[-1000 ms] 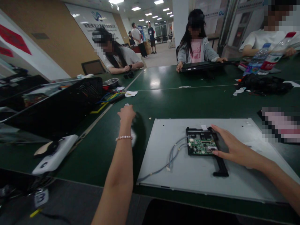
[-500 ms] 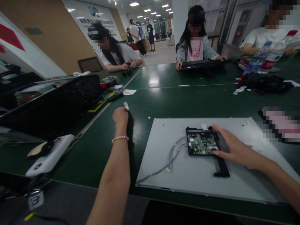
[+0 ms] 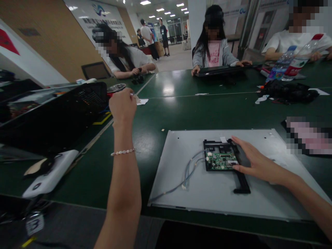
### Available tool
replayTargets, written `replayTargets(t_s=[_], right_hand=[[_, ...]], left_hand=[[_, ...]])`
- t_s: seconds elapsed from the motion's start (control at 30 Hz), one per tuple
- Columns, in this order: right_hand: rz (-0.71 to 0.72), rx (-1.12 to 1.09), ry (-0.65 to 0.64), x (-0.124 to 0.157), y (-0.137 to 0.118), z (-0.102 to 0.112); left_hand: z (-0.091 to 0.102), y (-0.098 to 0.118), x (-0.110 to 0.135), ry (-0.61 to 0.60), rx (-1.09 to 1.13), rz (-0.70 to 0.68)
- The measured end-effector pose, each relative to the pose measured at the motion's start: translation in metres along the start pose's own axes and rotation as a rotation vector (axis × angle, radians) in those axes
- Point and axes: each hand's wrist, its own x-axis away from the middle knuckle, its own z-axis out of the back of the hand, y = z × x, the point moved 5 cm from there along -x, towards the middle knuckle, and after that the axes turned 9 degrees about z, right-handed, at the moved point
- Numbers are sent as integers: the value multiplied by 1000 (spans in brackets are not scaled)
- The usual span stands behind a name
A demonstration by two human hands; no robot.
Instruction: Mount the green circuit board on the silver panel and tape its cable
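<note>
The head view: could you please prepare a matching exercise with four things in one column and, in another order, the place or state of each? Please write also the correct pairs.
Things:
1. circuit board
2. beaded bracelet
3. right hand
4. grey panel

Places or states:
A. flat on the table, under the black frame
B. around the left arm
C. green, set in the black frame
D. at the black frame's right edge

Correct pairs: 1-C, 2-B, 3-D, 4-A

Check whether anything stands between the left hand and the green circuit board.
Nothing tall shows between the left hand and the circuit board; low grey cables lie on the panel at the board's left side.
</note>
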Motion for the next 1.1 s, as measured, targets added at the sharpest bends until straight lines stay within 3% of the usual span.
replayTargets(t_s=[0.1, 0.2, 0.3, 0.4, 0.57, 0.73, 0.97, 1.1], right_hand=[[13, -1, 3, 0, -1, 1], [25, 1, 19, -1, -3, 3], [39, 30, 31, 0, -4, 4], [67, 89, 46, 1, -8, 3], [92, 121, 49, 0, -16, 2], [101, 115, 37, -1, -17, 2], [91, 108, 31, -1, -18, 3], [86, 128, 25, 0, -19, 1]], left_hand=[[39, 36, 16, 13, 38, -135], [61, 72, 52, -60, 36, -291], [66, 99, 107, -183, -3, -474], [64, 112, 170, -334, 7, -600], [67, 112, 242, -408, 121, -603], [68, 110, 271, -420, 191, -527], [55, 110, 290, -439, 259, -457], [58, 109, 296, -421, 327, -395]])
